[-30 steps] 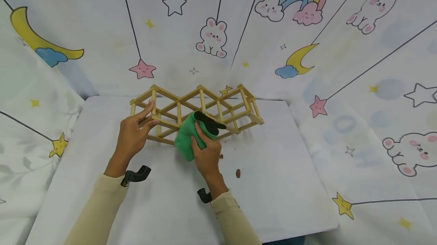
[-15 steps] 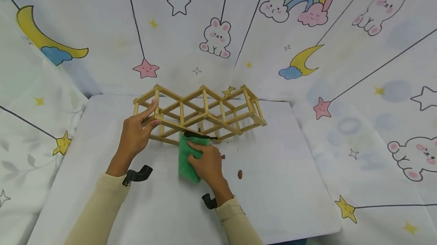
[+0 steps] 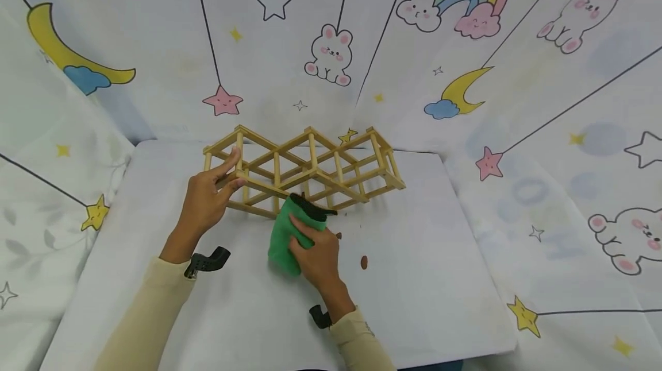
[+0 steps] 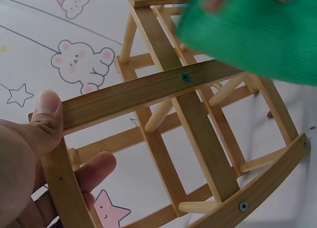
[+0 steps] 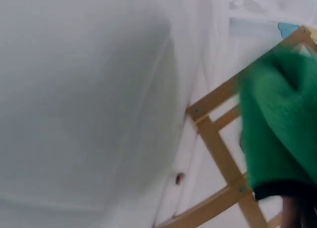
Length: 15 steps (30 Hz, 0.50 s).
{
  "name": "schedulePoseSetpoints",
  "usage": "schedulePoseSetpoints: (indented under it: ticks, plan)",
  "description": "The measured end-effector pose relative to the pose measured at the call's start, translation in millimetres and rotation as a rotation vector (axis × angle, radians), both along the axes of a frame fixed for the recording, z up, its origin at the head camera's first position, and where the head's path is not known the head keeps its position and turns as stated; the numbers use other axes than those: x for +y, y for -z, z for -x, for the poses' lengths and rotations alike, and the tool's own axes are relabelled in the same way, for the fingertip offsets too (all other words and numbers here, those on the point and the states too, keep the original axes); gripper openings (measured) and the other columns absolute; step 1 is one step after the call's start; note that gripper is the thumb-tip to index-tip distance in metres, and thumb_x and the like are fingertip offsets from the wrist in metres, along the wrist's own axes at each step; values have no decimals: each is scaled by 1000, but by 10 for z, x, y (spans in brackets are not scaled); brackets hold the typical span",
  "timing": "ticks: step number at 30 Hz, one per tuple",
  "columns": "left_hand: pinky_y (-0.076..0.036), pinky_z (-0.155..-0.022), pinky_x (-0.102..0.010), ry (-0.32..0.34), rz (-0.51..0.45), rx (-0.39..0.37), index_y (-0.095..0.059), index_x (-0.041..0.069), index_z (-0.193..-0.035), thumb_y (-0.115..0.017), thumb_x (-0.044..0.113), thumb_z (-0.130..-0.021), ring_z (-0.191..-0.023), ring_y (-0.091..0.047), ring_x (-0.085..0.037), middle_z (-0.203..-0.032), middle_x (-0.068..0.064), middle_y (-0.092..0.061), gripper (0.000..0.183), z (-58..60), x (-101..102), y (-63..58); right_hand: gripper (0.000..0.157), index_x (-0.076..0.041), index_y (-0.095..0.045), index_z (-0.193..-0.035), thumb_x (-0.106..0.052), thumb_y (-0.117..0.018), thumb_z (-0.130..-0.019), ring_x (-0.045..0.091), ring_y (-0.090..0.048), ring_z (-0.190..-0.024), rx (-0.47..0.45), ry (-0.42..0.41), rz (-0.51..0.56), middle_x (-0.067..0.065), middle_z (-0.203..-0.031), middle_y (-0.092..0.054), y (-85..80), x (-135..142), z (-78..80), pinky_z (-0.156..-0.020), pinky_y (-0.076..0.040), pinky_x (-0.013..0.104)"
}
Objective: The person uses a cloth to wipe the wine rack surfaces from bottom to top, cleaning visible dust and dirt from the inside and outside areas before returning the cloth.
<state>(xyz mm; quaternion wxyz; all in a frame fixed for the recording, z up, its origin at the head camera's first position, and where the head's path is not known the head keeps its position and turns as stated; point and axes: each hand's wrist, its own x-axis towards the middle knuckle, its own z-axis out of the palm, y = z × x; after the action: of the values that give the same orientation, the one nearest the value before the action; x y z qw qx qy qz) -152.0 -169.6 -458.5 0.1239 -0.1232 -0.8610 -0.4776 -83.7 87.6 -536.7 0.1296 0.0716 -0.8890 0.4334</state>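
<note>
A lattice-shaped wooden wine rack [image 3: 312, 153] stands tilted near the back of the white tabletop. My left hand [image 3: 204, 201] grips its left front corner; in the left wrist view the thumb lies on a slat [image 4: 148, 92] and the fingers are behind the frame. With my right hand [image 3: 318, 256] I hold a green cloth [image 3: 281, 247] with a dark edge against the rack's lower front slat. The left wrist view shows the cloth [image 4: 257, 45] blurred above the slats. In the right wrist view the bunched cloth [image 5: 277, 134] hides most of that hand.
A brown oval bit [image 3: 364, 262] lies on the white tabletop [image 3: 424, 279] right of my right hand, with a smaller brown piece [image 3: 338, 236] and tiny crumbs nearer the rack. A printed fabric backdrop [image 3: 155, 26] rises behind and at both sides.
My right hand has brought the cloth down from the rack's middle to its lower front slat, then slightly up and right. The left hand keeps its grip, and the rack stays in place.
</note>
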Motion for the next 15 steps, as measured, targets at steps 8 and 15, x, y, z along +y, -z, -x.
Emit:
schedulePoseSetpoints:
  ticks: [8,15]
  plan:
    - [-54,-102,-62,22,67,-8,-46,13,-159,-73,23,-102,-126,-67,-45,-158,-9,-51,63,-1,-22,-70,49,-29,-71,-140,-17,-80,-93,27,-73,-118,-40,37,31,10,-138,-73,-8,17,71,-88,-62,41]
    - [-62,-90,-52,96,88,-27,-51,16,-156,-68,31,-106,-110,-77,-36,-160,-5,-52,55,31,-130,-144,51,-17,-67,-146,-13,-80,-97,26,-69,-129,346,-201,86,11,-145,-68,-350,-272,96,-103,-60,39]
